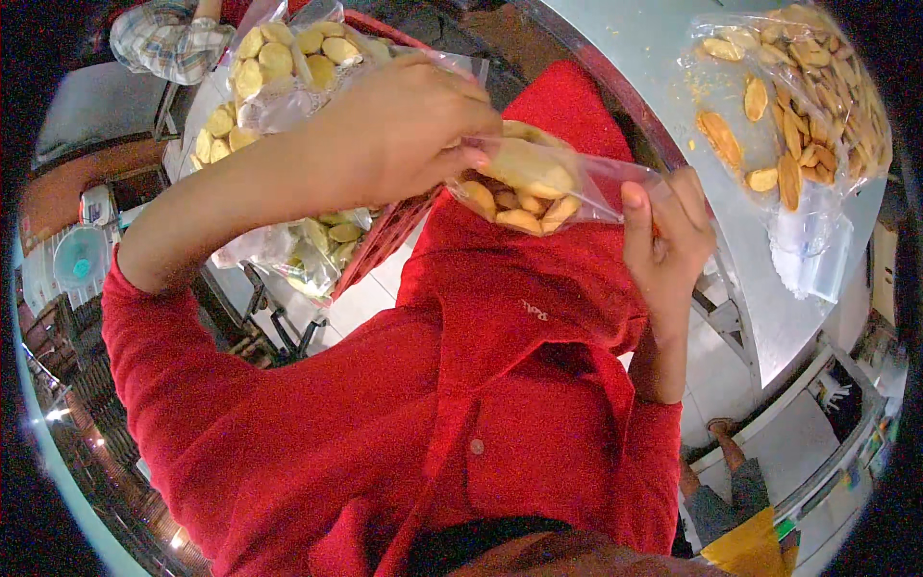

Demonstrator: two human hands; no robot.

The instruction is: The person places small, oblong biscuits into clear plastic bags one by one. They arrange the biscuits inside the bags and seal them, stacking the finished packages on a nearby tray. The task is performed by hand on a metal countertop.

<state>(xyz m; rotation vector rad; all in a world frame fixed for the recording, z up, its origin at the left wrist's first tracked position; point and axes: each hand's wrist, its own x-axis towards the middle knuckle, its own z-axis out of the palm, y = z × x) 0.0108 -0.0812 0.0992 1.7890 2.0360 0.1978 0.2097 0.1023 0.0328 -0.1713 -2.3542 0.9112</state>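
Between my hands is a small clear plastic bag [524, 197] of pale golden, oval baked or fried pieces, held above my red-clad lap. My left hand [409, 125] reaches across from the left, its fingers closed on the bag's left side. At the other end, my right hand [668, 226] pinches the stretched, unfilled plastic between thumb and fingers. The bag lies roughly sideways, with its pieces gathered nearer my left hand. Whether its mouth is sealed I cannot tell.
To the left, several clear bags of yellowish round pieces [274, 58] sit in a red-edged container [389, 240]. A large open-looking bag of brown oval pieces [817, 96] lies on the metal table [615, 38] at right, some pieces loose. Another person's plaid sleeve [168, 43] shows at upper left.
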